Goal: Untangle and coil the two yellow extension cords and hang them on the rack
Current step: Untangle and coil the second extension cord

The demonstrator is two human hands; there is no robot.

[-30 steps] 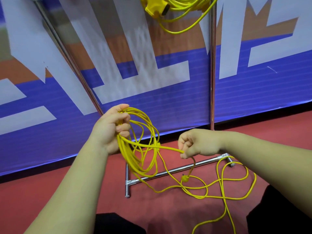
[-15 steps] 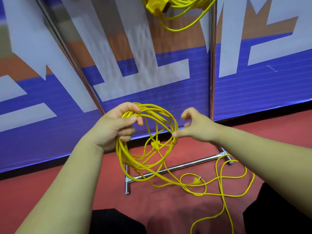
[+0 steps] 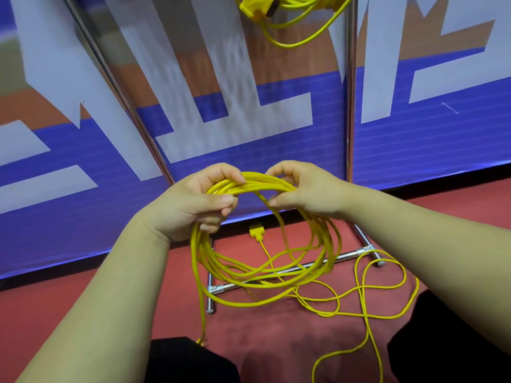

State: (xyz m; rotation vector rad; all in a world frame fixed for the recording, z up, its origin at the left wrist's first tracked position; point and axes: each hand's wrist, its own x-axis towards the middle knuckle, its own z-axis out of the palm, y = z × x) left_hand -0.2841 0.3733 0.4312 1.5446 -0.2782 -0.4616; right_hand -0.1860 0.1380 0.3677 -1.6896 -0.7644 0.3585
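Observation:
My left hand (image 3: 193, 205) grips the top left of a coil of yellow extension cord (image 3: 265, 275), fingers curled round the bundled loops. At the coil's top right, my right hand (image 3: 307, 189) pinches the same bundle between thumb and fingers. The coil hangs below both hands in several loops. Its yellow plug (image 3: 256, 232) dangles inside the ring. Loose cord (image 3: 367, 299) trails in curls on the red floor to the right. A second coiled yellow cord with its socket block (image 3: 257, 6) hangs on the rack at the top edge.
The chrome rack has an upright pole (image 3: 350, 106), a slanted pole (image 3: 116, 87) and a floor bar (image 3: 345, 255) under the coil. A blue, white and orange banner (image 3: 442, 128) stands behind it. My dark trouser knees (image 3: 188, 363) fill the bottom edge.
My right hand has let go of the drawn-out strand, swung left and up, and now pinches the top of the coil beside my left hand. The loops hang rounder and the plug dangles inside them.

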